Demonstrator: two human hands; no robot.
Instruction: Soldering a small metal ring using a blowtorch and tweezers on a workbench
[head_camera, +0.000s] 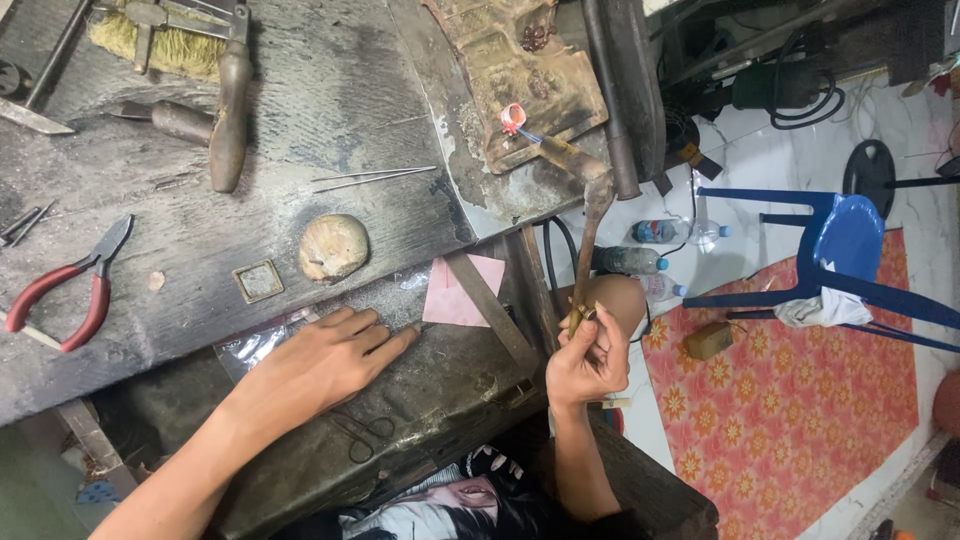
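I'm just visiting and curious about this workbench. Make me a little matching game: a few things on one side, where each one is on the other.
Things:
1. torch
2. red-handled pliers
3. pink paper
4. blue chair

Places:
A. on the floor beside the patterned mat
B. far left of the bench
C. held in the right hand
D. just past the left hand fingertips

Pairs: 1-C, 2-B, 3-D, 4-A

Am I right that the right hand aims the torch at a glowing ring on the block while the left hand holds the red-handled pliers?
Not quite. In the head view the left hand lies flat on the bench; the red-handled pliers lie untouched further left. The right hand does aim the torch at the glowing ring.
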